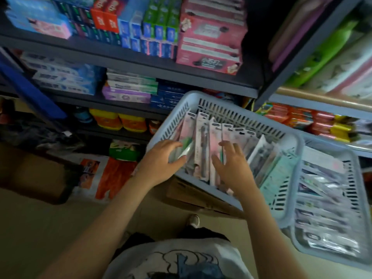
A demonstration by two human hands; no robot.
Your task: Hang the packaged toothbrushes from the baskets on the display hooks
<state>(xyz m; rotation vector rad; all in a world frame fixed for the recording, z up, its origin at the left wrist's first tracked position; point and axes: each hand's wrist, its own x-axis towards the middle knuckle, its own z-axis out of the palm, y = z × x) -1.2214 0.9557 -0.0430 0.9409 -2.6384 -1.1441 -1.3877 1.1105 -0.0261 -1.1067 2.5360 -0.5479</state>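
Ahead of you stand the dark shelves point(128, 55), packed with boxed goods. Below them, tilted toward you, sits the near basket point(231, 97), pale blue and slotted, resting on a cardboard box point(193, 195). A second basket point(354, 256) lies just beside it on your right, also full of packets. In the near basket the packaged toothbrushes point(203, 141) stand on edge in a row, hang tabs pointing away from you. Your left hand point(161, 160) reaches over the basket's near-left rim; its fingers and thumb curl round the leftmost packets, a green-tinted pack among them. Your right hand point(233, 168) lies in the middle of the row, fingers spread and straight, resting on the packets without gripping any.
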